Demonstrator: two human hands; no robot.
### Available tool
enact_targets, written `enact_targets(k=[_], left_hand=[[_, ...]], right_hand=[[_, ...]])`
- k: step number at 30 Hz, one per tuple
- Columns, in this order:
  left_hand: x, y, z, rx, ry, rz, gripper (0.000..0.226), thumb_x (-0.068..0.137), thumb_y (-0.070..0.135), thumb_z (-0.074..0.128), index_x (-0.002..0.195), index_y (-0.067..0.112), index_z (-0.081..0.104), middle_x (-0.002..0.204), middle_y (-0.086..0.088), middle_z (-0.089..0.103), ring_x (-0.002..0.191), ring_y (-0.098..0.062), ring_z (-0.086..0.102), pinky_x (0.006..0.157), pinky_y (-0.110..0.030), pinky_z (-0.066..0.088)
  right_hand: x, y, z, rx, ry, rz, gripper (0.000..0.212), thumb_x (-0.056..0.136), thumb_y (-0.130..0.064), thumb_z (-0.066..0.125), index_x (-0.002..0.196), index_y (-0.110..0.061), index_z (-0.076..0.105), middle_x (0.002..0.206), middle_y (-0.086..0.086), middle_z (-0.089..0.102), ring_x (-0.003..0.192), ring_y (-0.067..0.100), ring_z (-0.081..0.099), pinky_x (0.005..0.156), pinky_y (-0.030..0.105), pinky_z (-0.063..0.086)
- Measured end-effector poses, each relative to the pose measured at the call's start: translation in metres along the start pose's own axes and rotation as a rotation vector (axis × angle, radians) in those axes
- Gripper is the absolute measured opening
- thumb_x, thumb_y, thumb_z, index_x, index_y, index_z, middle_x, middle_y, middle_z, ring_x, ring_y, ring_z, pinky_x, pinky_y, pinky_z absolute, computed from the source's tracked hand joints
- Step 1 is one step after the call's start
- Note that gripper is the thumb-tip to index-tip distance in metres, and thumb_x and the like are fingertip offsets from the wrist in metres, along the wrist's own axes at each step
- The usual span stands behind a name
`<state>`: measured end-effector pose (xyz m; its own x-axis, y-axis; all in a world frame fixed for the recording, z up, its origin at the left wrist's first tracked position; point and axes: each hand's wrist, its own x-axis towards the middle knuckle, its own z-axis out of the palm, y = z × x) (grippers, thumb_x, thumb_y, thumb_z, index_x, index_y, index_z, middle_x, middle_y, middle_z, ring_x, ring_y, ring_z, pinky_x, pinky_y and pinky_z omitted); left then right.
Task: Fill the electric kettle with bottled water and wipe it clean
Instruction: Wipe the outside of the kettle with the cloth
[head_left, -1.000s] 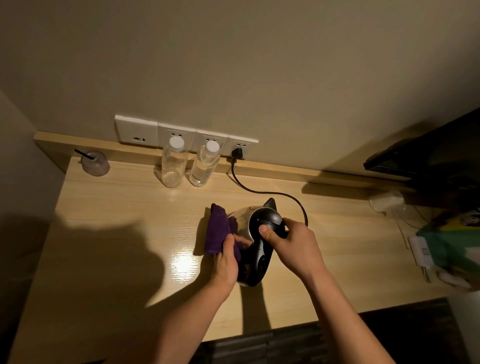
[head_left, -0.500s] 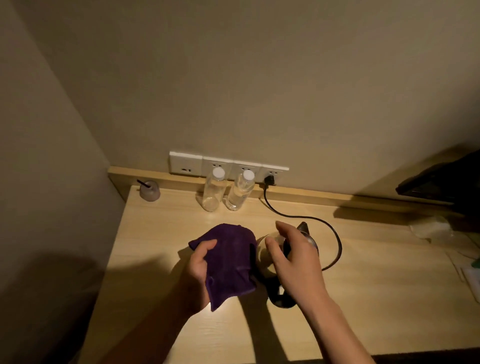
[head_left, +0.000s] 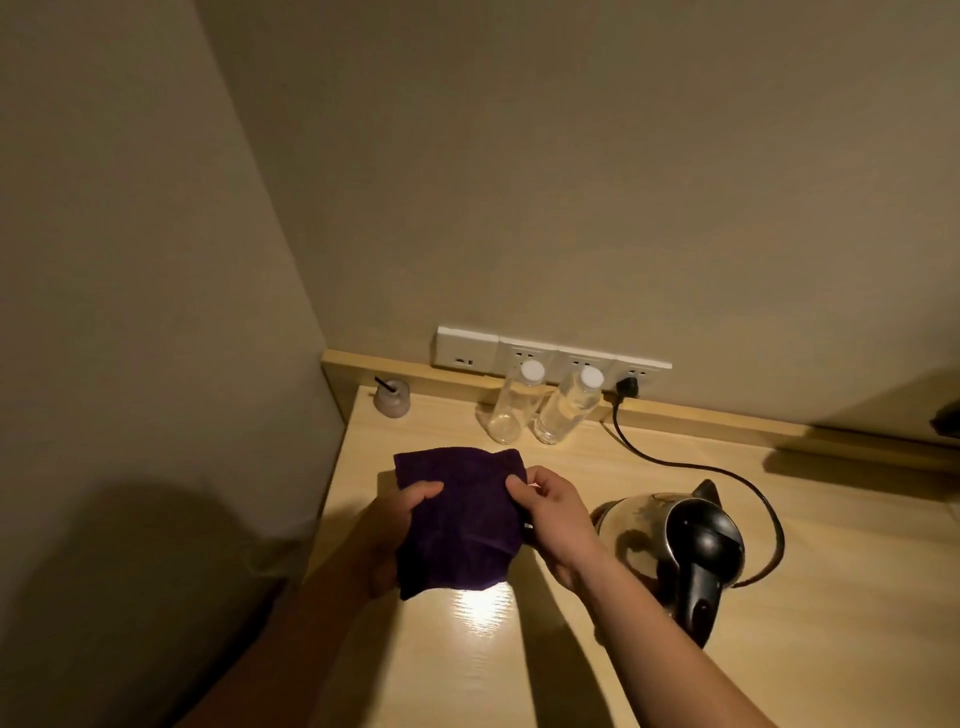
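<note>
The worktop (head_left: 571, 649) is carrying every item in view, and the electric kettle (head_left: 670, 540) is serving as the landmark here. The kettle is standing upright near the right of the worktop, lid down, black handle toward the camera, with no hand on it. Its power cord (head_left: 691, 467) is looping behind and to the right of the kettle and is running to a plug at the wall sockets (head_left: 550, 356).

The purple cloth (head_left: 457, 519) is being held up just left of the kettle, clear of its body. The left hand (head_left: 395, 535) is gripping the cloth's left edge; the right hand (head_left: 550, 514) is pinching its right edge, between the cloth and the kettle.

Two capped water bottles (head_left: 535, 405) are standing behind and to the left of the kettle, against the wall ledge.

The step in hand appears to be wiping, with the cloth being spread or refolded between passes. The next move probably calls for bringing the cloth back against the kettle's side while one hand is steadying the handle.
</note>
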<state>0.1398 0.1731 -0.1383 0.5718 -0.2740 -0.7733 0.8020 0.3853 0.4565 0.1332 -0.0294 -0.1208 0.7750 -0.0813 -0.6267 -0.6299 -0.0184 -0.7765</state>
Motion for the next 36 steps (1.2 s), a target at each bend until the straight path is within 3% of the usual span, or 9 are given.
enact_targets(k=[6, 11, 14, 18, 22, 25, 28, 31, 36], left_hand=[[0.046, 0.025, -0.053, 0.504, 0.222, 0.26, 0.032, 0.105, 0.015, 0.055, 0.136, 0.01, 0.061, 0.127, -0.017, 0.071, 0.115, -0.037, 0.069, 0.1, -0.058, 0.057], [0.077, 0.028, -0.07, 0.914, 0.364, 0.463, 0.041, 0.109, 0.017, 0.047, 0.148, 0.005, 0.048, 0.138, -0.016, 0.062, 0.128, -0.034, 0.058, 0.104, -0.037, 0.047], [0.094, 0.026, -0.079, 1.013, 0.399, 0.487, 0.047, 0.11, 0.016, 0.045, 0.154, 0.003, 0.039, 0.146, -0.019, 0.056, 0.134, -0.035, 0.055, 0.112, -0.045, 0.045], [0.109, 0.015, -0.087, 1.184, 0.464, 0.447, 0.05, 0.11, 0.023, 0.045, 0.156, 0.007, 0.035, 0.145, -0.018, 0.058, 0.129, -0.035, 0.06, 0.105, -0.043, 0.048], [0.111, 0.009, -0.094, 1.305, 0.616, 0.411, 0.067, 0.104, 0.034, 0.054, 0.16, 0.009, 0.025, 0.149, -0.02, 0.053, 0.127, -0.037, 0.06, 0.101, -0.047, 0.052], [0.106, 0.001, -0.097, 1.525, 0.695, 0.577, 0.079, 0.094, 0.039, 0.066, 0.159, 0.01, 0.03, 0.144, -0.023, 0.054, 0.121, -0.038, 0.062, 0.096, -0.049, 0.057], [0.107, -0.007, -0.098, 1.702, 0.55, 0.815, 0.079, 0.09, 0.042, 0.066, 0.157, 0.016, 0.033, 0.151, -0.017, 0.051, 0.134, -0.036, 0.055, 0.105, -0.049, 0.053], [0.116, -0.013, -0.106, 1.832, 0.378, 0.879, 0.073, 0.098, 0.047, 0.042, 0.163, 0.017, 0.024, 0.17, -0.009, 0.027, 0.158, -0.029, 0.024, 0.125, -0.047, 0.028], [0.124, -0.015, -0.114, 1.9, 0.363, 0.836, 0.076, 0.099, 0.053, 0.039, 0.164, 0.018, 0.022, 0.172, -0.008, 0.022, 0.159, -0.025, 0.02, 0.127, -0.05, 0.022]], right_hand=[[0.042, 0.015, 0.042, -0.192, 0.044, -0.128, 0.017, 0.107, -0.02, 0.056, 0.101, -0.005, 0.058, 0.1, 0.025, 0.073, 0.091, 0.041, 0.069, 0.077, 0.045, 0.053], [0.073, 0.031, 0.072, -0.378, 0.113, -0.2, 0.012, 0.109, -0.022, 0.051, 0.108, -0.013, 0.059, 0.097, -0.002, 0.069, 0.093, 0.024, 0.065, 0.074, 0.031, 0.051], [0.086, 0.04, 0.086, -0.455, 0.16, -0.242, 0.01, 0.11, -0.021, 0.047, 0.105, -0.016, 0.054, 0.093, 0.0, 0.067, 0.086, 0.023, 0.063, 0.068, 0.033, 0.041], [0.094, 0.053, 0.095, -0.631, 0.2, -0.251, 0.01, 0.109, -0.026, 0.045, 0.104, -0.018, 0.042, 0.09, 0.0, 0.062, 0.081, 0.026, 0.062, 0.07, 0.042, 0.049], [0.089, 0.064, 0.09, -0.941, 0.242, -0.324, 0.023, 0.106, -0.034, 0.048, 0.123, -0.021, 0.041, 0.111, 0.001, 0.053, 0.087, 0.023, 0.058, 0.068, 0.04, 0.047], [0.087, 0.066, 0.085, -1.147, 0.236, -0.537, 0.05, 0.102, -0.038, 0.055, 0.146, -0.016, 0.043, 0.131, 0.007, 0.055, 0.114, 0.026, 0.055, 0.092, 0.039, 0.052], [0.094, 0.069, 0.081, -1.292, 0.074, -0.668, 0.072, 0.103, -0.05, 0.045, 0.163, -0.019, 0.02, 0.169, 0.007, 0.026, 0.157, 0.026, 0.02, 0.124, 0.042, 0.028], [0.107, 0.079, 0.077, -1.41, -0.076, -0.638, 0.085, 0.102, -0.067, 0.025, 0.165, -0.021, -0.007, 0.174, 0.001, -0.015, 0.157, 0.016, -0.023, 0.13, 0.042, 0.004], [0.118, 0.089, 0.073, -1.49, -0.104, -0.595, 0.091, 0.098, -0.079, 0.011, 0.162, -0.023, -0.019, 0.17, 0.0, -0.028, 0.154, 0.015, -0.031, 0.127, 0.045, -0.006]])
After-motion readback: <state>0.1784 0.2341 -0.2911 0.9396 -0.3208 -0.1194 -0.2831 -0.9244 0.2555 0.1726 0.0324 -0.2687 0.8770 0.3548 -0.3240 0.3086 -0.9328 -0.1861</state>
